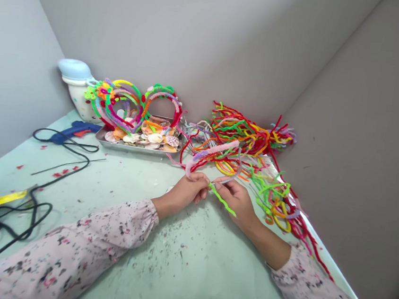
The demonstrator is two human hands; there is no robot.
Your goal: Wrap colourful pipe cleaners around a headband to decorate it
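Note:
Above the middle of the table, both hands hold a curved headband (240, 161). Pale pink and lilac fuzzy pipe cleaner covers its left side and top, and the right side is bare grey. My left hand (194, 187) is closed, fingers curled around the pink end. My right hand (235, 198) pinches the bare grey end between thumb and fingers. A bright green pipe cleaner (223, 201) runs from between the hands down to the right, its far end loose over the right palm. Whether the left fingertips also grip the green piece is hidden.
Behind stands a metal tray (138, 149) of seashells, with pipe-cleaner-wrapped headbands (164, 93) on it. Loose pipe cleaners (247, 131) pile at the back right. At left are a blue glue gun (75, 131), black cord (41, 213) and a white bottle (80, 96) with a blue lid.

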